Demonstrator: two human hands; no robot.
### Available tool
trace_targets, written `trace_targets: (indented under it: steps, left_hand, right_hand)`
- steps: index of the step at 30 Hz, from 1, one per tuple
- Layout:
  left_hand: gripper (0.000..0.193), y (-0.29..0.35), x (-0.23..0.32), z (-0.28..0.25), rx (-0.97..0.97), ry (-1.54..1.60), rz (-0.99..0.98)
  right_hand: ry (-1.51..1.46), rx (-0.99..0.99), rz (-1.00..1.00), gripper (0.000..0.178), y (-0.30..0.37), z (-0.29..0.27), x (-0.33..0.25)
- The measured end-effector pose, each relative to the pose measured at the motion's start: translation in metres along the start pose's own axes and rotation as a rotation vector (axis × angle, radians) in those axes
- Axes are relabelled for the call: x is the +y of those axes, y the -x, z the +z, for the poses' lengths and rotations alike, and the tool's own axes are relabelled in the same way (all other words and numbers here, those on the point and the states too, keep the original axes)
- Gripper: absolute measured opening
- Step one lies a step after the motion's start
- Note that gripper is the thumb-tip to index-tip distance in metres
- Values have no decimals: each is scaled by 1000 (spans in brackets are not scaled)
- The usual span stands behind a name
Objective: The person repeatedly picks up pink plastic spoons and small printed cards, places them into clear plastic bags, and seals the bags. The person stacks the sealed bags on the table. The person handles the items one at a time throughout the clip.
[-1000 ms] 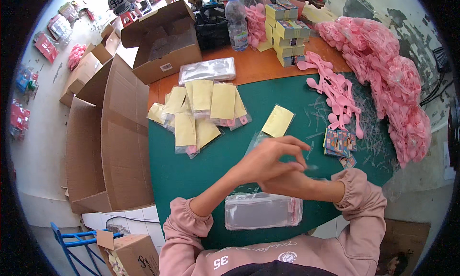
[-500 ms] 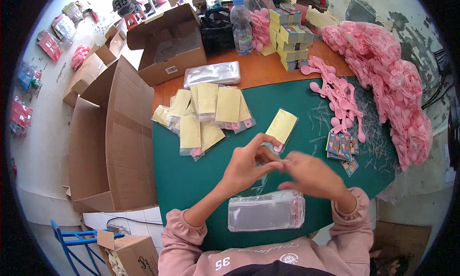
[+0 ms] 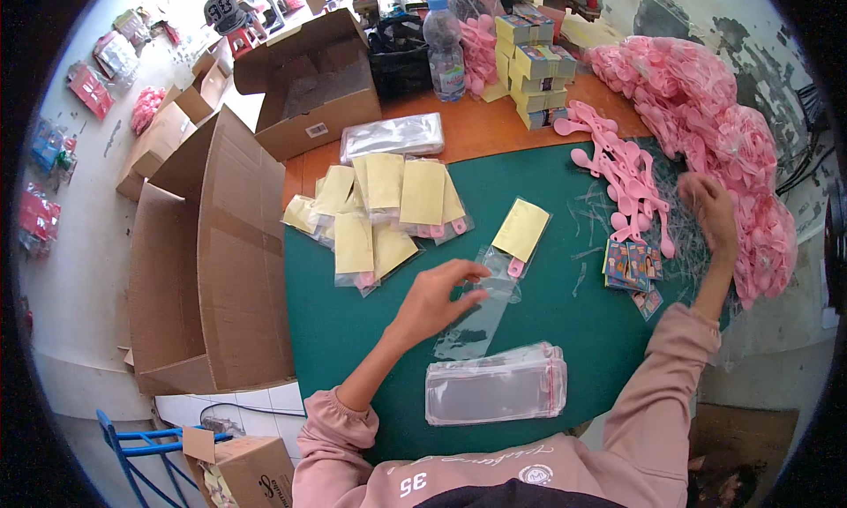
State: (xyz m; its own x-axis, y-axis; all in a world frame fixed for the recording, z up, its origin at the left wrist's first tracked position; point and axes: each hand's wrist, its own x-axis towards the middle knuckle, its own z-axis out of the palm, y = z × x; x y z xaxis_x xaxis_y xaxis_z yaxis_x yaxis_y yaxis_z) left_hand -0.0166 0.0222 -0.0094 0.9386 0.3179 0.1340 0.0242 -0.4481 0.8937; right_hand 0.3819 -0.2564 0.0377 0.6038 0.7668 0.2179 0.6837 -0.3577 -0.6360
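Observation:
My left hand (image 3: 438, 296) holds an empty clear plastic sleeve (image 3: 476, 318) by its upper end, over the green mat (image 3: 547, 314). My right hand (image 3: 710, 210) is stretched far right, fingers curled down onto thin clear plastic strips (image 3: 684, 243) at the foot of the pink plastic pieces (image 3: 622, 168); whether it grips one I cannot tell. A filled sleeve with a yellow card and pink piece (image 3: 519, 235) lies just beyond the left hand. A stack of empty sleeves (image 3: 494, 386) sits near my body. Small printed cards (image 3: 631, 265) lie between the hands.
Several filled yellow-card packs (image 3: 379, 212) lie fanned at the mat's far left. A big heap of pink pieces (image 3: 706, 102) fills the right. Open cardboard boxes (image 3: 212, 261) stand left, another box (image 3: 309, 85) behind. A water bottle (image 3: 445, 45) and small stacked boxes (image 3: 529, 63) are at the back.
My hands were together over the mat working a sleeve. The right hand has let go and reached far right to the pink pieces; the left hand keeps the sleeve.

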Motion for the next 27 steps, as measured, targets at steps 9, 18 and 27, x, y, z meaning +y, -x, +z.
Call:
trace_targets:
  steps: [9,18,27]
  left_hand:
    - [23,5,-25,48,176,-757,480]
    - [12,8,-4,49,301,-641,717]
    - [32,21,-21,34,437,-330,432]
  right_hand:
    - [306,-50,-195,32,51,145,-148]
    - [-20,-81,-317,33,70,227,-177]
    - [-264,-72,-383,27,73,224,-169]
